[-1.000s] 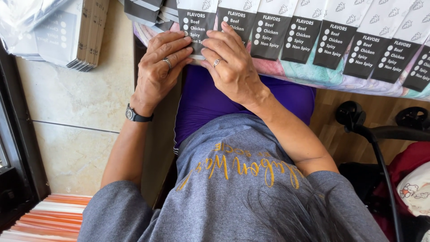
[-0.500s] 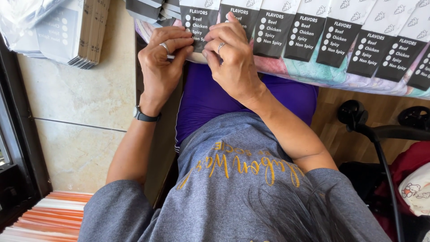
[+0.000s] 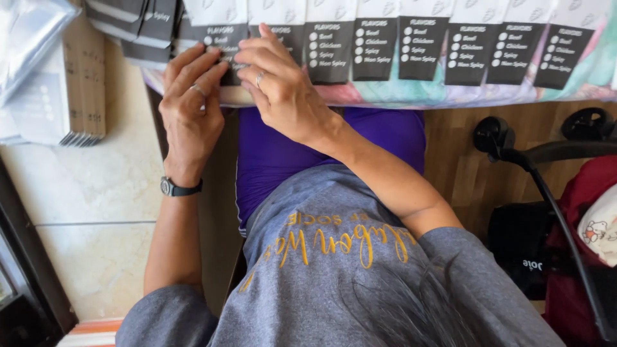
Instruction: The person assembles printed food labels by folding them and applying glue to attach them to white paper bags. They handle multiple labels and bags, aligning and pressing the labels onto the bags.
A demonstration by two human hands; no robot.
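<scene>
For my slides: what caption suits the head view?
Both hands, left hand and right hand, press a dark label.
</scene>
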